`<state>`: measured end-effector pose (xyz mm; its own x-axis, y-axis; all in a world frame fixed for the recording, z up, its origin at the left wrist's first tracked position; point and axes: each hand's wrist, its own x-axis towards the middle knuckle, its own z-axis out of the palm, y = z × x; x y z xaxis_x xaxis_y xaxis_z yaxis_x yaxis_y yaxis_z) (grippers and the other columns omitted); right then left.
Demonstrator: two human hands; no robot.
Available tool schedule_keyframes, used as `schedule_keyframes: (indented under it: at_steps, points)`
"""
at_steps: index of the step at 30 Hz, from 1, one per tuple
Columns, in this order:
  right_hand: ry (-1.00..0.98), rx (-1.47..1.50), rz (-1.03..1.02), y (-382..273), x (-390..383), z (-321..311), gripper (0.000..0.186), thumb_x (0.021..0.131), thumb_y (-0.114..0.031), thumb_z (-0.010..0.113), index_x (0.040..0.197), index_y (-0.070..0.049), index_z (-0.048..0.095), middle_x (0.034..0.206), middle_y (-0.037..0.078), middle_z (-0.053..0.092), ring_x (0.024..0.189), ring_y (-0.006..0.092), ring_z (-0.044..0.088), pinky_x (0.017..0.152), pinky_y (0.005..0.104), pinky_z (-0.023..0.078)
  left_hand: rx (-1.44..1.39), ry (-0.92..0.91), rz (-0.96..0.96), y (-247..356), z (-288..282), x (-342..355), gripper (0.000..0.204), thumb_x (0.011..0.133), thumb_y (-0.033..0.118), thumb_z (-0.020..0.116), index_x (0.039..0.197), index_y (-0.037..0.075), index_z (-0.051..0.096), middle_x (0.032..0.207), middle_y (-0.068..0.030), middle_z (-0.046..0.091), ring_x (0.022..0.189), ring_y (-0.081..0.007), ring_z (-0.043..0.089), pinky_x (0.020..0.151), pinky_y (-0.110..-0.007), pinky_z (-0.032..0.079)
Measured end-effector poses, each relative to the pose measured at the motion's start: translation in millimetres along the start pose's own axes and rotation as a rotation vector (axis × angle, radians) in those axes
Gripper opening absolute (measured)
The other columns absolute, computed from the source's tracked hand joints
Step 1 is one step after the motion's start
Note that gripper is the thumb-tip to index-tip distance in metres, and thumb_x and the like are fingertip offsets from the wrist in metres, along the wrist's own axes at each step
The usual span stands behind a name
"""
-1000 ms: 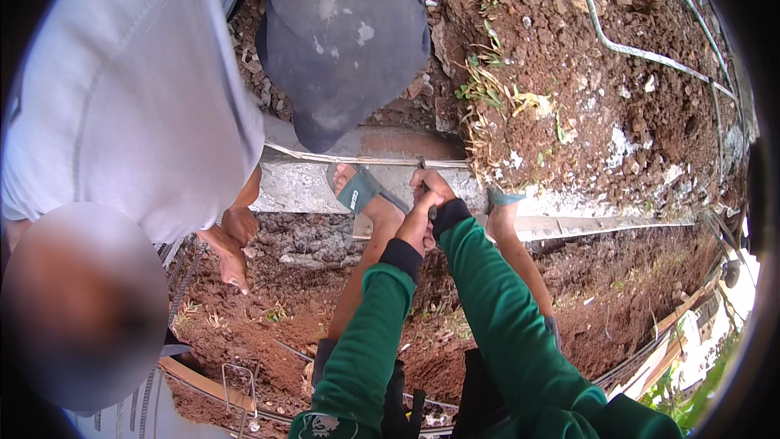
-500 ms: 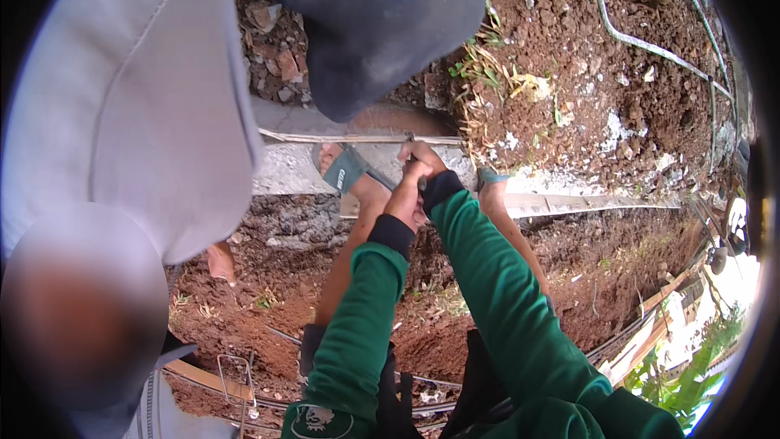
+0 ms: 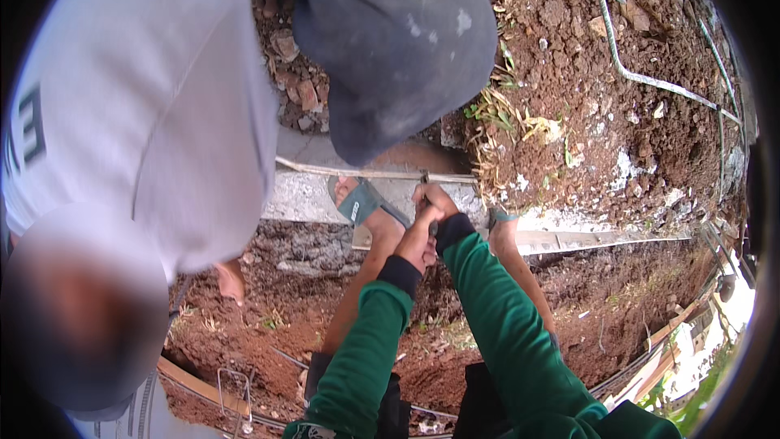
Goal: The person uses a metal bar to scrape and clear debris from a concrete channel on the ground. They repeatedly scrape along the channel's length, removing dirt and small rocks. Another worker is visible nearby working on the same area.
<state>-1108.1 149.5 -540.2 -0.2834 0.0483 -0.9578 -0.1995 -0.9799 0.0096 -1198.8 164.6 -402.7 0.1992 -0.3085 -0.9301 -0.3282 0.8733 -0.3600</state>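
Both my hands are closed, close together, around a narrow dark tool [image 3: 424, 176] whose kind I cannot make out. My right hand [image 3: 435, 197] grips it nearer the tip, beside the thin wooden board edge [image 3: 374, 171]. Just below, my left hand [image 3: 417, 242] wraps round its lower part, most of which is hidden by fingers. The tip shows at the board's edge; whether it touches is unclear. Under the hands runs a pale concrete strip [image 3: 305, 197], where my sandalled left foot [image 3: 355, 202] stands. My other foot [image 3: 504, 215] is right of the hands.
A co-worker in a light shirt [image 3: 187, 114] and dark trousers [image 3: 398, 41] bends close on the left. Bent metal rod [image 3: 654, 75] lies on reddish soil at the upper right. Another board [image 3: 601, 241] extends rightward along the concrete. A wire frame [image 3: 235, 390] lies at lower left.
The view has shifted, so the scene sits a little lower. The tool's tip now shows above my right hand. My two-handed grip stays the same; the co-worker has shifted slightly.
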Motion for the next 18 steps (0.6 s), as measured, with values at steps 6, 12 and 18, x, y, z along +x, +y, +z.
schedule_keyframes:
  at_steps: [6, 12, 18]
  points:
    - [-0.012, -0.39, -0.119, 1, -18, -9, 0.012, 0.071, -0.011, 0.063, 0.078, -0.002, 0.06, 0.074, 0.014, 0.06, 0.069, 0.0294, 0.062, 0.063, 0.0403, 0.053, -0.065, -0.158, 0.004, -13, -15, 21, 0.045, 0.074, 0.053, 0.069, 0.073, 0.017, 0.043, 0.058, 0.0078, 0.037, 0.045, -0.0028, 0.032, 0.04, -0.019, 0.024]
    - [-0.221, -1.744, -0.426, -20, -11, -10, 0.017, 0.074, -0.016, 0.06, 0.077, -0.002, 0.068, 0.076, 0.019, 0.065, 0.077, 0.0318, 0.067, 0.069, 0.0408, 0.054, -0.224, -0.105, 0.068, -34, -31, 44, 0.049, 0.087, 0.06, 0.054, 0.077, 0.012, 0.05, 0.056, 0.0034, 0.042, 0.041, -0.0082, 0.038, 0.039, -0.022, 0.028]
    - [0.095, -1.639, -0.324, 20, -25, -5, 0.023, 0.075, -0.017, 0.058, 0.081, 0.0, 0.071, 0.089, 0.022, 0.068, 0.085, 0.0301, 0.067, 0.078, 0.0414, 0.053, 0.67, 0.516, 0.833, -102, -37, 122, 0.04, 0.097, 0.033, 0.043, 0.085, -0.002, 0.058, 0.076, -0.0212, 0.062, 0.074, -0.0402, 0.061, 0.066, -0.047, 0.047]
